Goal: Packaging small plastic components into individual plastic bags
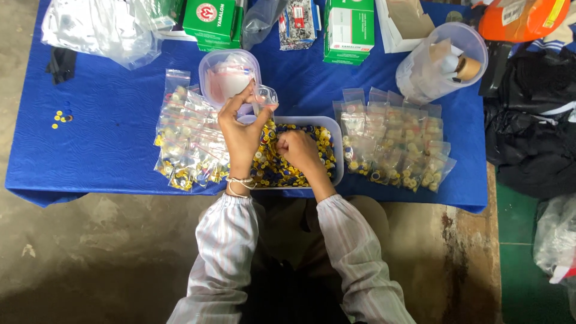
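Holding a small clear bag (264,96) up by its top edge, the left hand (242,135) pinches it between thumb and fingers. The bag hangs above the far rim of a clear tray (338,144), at about 12 o'clock from that hand. It looks soft, thin and very light, and its smooth plastic is likely slippery, so the top edge seems the best place to grip it.

The right hand (298,150) is down inside the tray, curled into the pile of little caps (273,171). Its fingers are bunched together, but I cannot tell if they are pinching a cap or just touching the pile. The caps are yellow and blue, small, hard and light. They would roll and slide easily, so they seem best picked up a few at a time with the fingertips.

At 9 o'clock from the tray lies a heap of filled bags (189,141). At 3 o'clock lies another heap of filled bags (399,141). At 12 o'clock, just behind the raised bag, sits a clear tub (207,69) with more empty bags in it. At 2 o'clock is a bigger clear tub (420,75) lying tilted. Green boxes (213,21) stand along the far edge. A few loose caps (60,118) lie well apart at 9 o'clock.

Everything sits on a table with a blue cloth (108,150), which looks flat with a slightly bumpy pattern. The floor (90,258) below is rough, stained and grey. Dark bags (531,132) are piled beside the table at 3 o'clock.
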